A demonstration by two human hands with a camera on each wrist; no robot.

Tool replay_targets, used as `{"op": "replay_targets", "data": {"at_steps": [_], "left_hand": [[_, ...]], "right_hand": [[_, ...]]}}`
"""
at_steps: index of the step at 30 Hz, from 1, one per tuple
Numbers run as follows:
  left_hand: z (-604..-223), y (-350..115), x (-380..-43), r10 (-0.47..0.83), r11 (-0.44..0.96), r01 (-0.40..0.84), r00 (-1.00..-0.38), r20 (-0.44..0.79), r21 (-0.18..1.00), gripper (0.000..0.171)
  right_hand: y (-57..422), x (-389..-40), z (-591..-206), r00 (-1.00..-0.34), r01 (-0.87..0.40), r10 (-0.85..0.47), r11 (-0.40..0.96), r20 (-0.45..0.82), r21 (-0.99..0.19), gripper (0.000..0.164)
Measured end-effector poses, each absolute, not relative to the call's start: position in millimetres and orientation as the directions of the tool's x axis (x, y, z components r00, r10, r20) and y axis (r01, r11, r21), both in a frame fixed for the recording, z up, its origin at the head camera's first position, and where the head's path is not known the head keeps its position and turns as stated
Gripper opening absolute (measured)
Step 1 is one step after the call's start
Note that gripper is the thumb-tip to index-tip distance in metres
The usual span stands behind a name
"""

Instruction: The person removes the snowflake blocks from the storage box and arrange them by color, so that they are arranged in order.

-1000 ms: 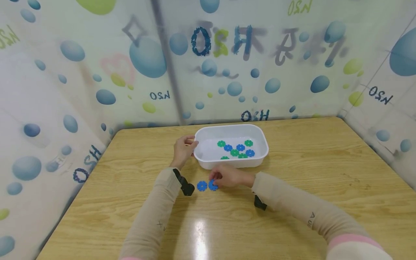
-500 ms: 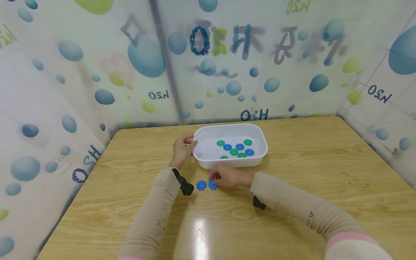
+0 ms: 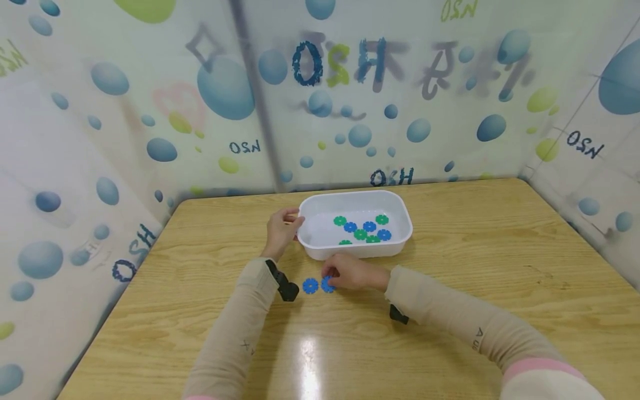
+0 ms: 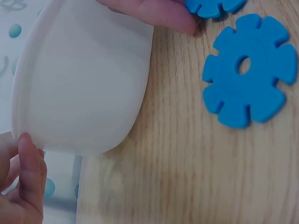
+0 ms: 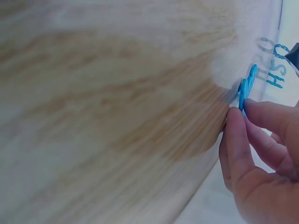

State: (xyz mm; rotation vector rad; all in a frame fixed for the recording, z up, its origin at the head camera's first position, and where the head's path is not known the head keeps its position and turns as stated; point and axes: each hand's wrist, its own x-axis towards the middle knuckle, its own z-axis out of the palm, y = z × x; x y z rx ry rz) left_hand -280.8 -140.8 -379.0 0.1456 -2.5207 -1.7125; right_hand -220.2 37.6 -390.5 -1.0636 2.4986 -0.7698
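My left hand (image 3: 280, 232) grips the left end of a white plastic tub (image 3: 357, 251); in the left wrist view its fingertips (image 4: 27, 142) pinch the rim. In front of the tub, my right hand (image 3: 354, 272) pinches a blue notched disc (image 3: 327, 285) by its right edge between thumb and finger. A second blue notched disc (image 3: 310, 285) lies flat on the table just to the left of it. Seen from the right wrist, the held disc (image 5: 244, 93) is nearly edge-on, low at the tabletop.
Inside the tub lie several green discs (image 3: 361, 234) and blue discs (image 3: 369, 226) of the same kind. The wooden table (image 3: 475, 233) extends to both sides. Behind it stands a wall covering (image 3: 320, 139) printed with bubbles and letters.
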Motion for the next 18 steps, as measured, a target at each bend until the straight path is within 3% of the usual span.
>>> {"op": "replay_targets", "data": {"at_steps": [18], "left_hand": [[-379.4,-140.5,-281.5,-0.137,0.376,-0.035,-0.99,0.018,0.926,0.031]], "right_hand": [[39.5,-218.5,-390.6,-0.671,-0.582,-0.741,0.555,-0.034,-0.595,0.015]]}}
